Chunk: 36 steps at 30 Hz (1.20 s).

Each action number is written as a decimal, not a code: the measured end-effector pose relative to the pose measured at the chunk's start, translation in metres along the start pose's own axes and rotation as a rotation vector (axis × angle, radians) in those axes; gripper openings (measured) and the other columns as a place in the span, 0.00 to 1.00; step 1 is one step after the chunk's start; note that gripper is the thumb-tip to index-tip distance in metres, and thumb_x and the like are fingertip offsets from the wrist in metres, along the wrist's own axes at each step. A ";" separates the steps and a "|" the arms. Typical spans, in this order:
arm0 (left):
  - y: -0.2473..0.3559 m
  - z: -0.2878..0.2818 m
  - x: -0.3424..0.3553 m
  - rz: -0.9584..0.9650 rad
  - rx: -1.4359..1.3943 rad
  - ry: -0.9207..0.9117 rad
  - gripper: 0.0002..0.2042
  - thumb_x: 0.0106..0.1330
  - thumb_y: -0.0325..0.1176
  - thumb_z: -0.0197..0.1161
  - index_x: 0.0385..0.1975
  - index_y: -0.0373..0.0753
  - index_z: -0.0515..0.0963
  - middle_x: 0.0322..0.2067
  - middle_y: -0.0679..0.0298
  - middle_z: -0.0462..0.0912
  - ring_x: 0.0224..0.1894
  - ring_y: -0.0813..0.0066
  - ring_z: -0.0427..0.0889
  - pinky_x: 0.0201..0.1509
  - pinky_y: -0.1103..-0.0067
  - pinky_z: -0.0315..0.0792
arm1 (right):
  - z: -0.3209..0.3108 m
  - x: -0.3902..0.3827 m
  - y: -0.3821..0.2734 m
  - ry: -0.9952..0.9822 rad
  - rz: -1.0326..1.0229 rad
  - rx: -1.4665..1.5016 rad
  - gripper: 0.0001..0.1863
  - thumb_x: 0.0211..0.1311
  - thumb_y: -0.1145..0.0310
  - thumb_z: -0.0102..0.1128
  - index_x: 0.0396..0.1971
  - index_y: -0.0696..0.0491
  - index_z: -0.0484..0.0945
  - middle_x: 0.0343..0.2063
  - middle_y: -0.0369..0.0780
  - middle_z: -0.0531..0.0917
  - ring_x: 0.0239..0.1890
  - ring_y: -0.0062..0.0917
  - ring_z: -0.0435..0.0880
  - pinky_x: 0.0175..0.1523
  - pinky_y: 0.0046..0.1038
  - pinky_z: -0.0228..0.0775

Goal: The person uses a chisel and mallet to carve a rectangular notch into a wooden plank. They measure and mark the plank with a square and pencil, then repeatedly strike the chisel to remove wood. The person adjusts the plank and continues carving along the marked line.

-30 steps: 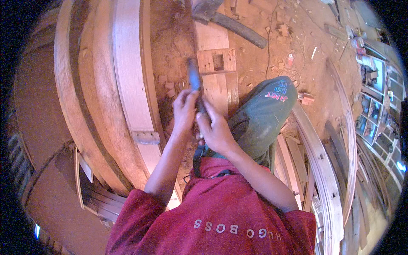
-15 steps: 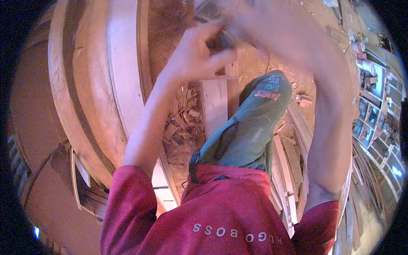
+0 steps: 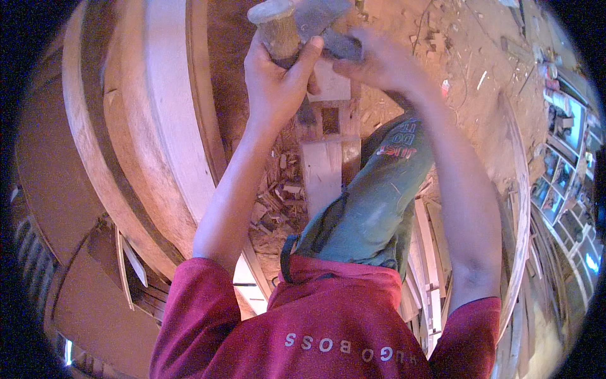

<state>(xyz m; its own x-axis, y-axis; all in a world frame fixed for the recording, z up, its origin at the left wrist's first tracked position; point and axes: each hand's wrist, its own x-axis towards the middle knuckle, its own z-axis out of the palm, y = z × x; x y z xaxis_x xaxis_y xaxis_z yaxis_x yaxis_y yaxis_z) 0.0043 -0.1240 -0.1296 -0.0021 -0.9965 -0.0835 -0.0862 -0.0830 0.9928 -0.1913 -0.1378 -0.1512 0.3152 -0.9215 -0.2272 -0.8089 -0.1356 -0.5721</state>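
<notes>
My left hand [image 3: 278, 76] is closed around a short wooden tool handle [image 3: 281, 38] with a pale, worn top, high in the view. My right hand [image 3: 372, 66], slightly blurred, grips the handle of a dark hammer [image 3: 322, 16] whose head is just behind that wooden handle. Below both hands lies a pale timber piece [image 3: 322, 177] with a square cut hole [image 3: 330, 120] above it, partly shadowed, beside my green-trousered leg [image 3: 372, 202].
Long boards [image 3: 164, 88] run along my left. Loose planks [image 3: 429, 252] lie at the lower right. Wood scraps [image 3: 278, 202] and a cord [image 3: 423, 25] are on the dusty floor [image 3: 480, 76]. A pale gridded frame [image 3: 562, 164] stands at the far right.
Both hands have moved up from the middle to the top of the view. My right hand has taken hold of the hammer that was lying on the timber and lifted it.
</notes>
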 end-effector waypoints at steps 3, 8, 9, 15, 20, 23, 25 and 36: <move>-0.028 0.001 0.004 0.103 0.081 0.073 0.15 0.58 0.30 0.70 0.41 0.34 0.74 0.29 0.63 0.81 0.30 0.73 0.81 0.35 0.74 0.76 | -0.031 0.006 -0.018 -0.117 0.131 -0.006 0.30 0.51 0.59 0.70 0.52 0.56 0.72 0.36 0.53 0.84 0.39 0.46 0.85 0.46 0.45 0.76; -0.029 0.012 0.008 0.220 0.200 0.082 0.15 0.56 0.29 0.69 0.41 0.34 0.74 0.28 0.63 0.80 0.31 0.72 0.78 0.38 0.73 0.74 | -0.083 -0.024 -0.047 0.350 0.017 -0.087 0.20 0.57 0.59 0.63 0.41 0.59 0.73 0.29 0.42 0.78 0.27 0.26 0.80 0.32 0.26 0.74; -0.031 0.012 0.010 0.240 0.240 0.076 0.14 0.56 0.29 0.69 0.39 0.35 0.74 0.27 0.65 0.79 0.29 0.75 0.77 0.36 0.75 0.73 | -0.102 -0.023 -0.073 0.311 0.081 -0.043 0.17 0.58 0.62 0.62 0.39 0.60 0.73 0.26 0.40 0.77 0.23 0.23 0.79 0.28 0.24 0.74; -0.038 0.017 0.012 0.267 0.199 0.098 0.15 0.55 0.30 0.69 0.40 0.35 0.73 0.26 0.64 0.78 0.27 0.75 0.76 0.35 0.74 0.73 | -0.159 -0.003 -0.103 -0.083 0.102 -0.130 0.13 0.52 0.72 0.60 0.36 0.61 0.72 0.24 0.40 0.77 0.25 0.27 0.80 0.30 0.29 0.73; -0.036 0.015 0.012 0.246 0.211 0.099 0.17 0.53 0.28 0.65 0.43 0.33 0.74 0.30 0.51 0.81 0.32 0.57 0.81 0.39 0.68 0.74 | -0.152 -0.004 -0.128 0.005 0.089 -0.273 0.12 0.53 0.71 0.60 0.37 0.60 0.73 0.24 0.40 0.78 0.26 0.26 0.80 0.30 0.29 0.74; -0.043 0.025 0.019 0.225 0.165 0.044 0.17 0.53 0.29 0.65 0.43 0.33 0.74 0.30 0.51 0.81 0.32 0.56 0.81 0.39 0.67 0.74 | -0.164 0.002 -0.138 -0.054 0.392 -0.209 0.12 0.54 0.71 0.60 0.38 0.60 0.74 0.24 0.41 0.79 0.24 0.25 0.80 0.28 0.29 0.73; -0.047 0.020 0.020 0.202 0.172 0.068 0.18 0.53 0.29 0.65 0.43 0.33 0.74 0.29 0.50 0.81 0.32 0.56 0.81 0.40 0.67 0.74 | -0.160 0.013 -0.128 -0.195 0.287 -0.169 0.13 0.54 0.70 0.60 0.39 0.60 0.74 0.24 0.42 0.79 0.24 0.26 0.81 0.27 0.30 0.74; -0.044 0.017 0.009 0.313 0.191 0.143 0.16 0.54 0.30 0.64 0.41 0.33 0.73 0.28 0.49 0.81 0.30 0.53 0.82 0.37 0.67 0.75 | -0.147 0.016 -0.091 -0.140 -0.130 -0.361 0.14 0.52 0.67 0.63 0.36 0.59 0.75 0.26 0.47 0.81 0.26 0.34 0.82 0.31 0.35 0.74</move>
<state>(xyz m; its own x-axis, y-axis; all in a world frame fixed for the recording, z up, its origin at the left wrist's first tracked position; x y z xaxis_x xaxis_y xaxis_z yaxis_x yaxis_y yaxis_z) -0.0090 -0.1291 -0.1754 0.0796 -0.9656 0.2474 -0.2876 0.2154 0.9332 -0.1856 -0.1933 0.0135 0.4705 -0.8331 -0.2908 -0.8723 -0.3895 -0.2955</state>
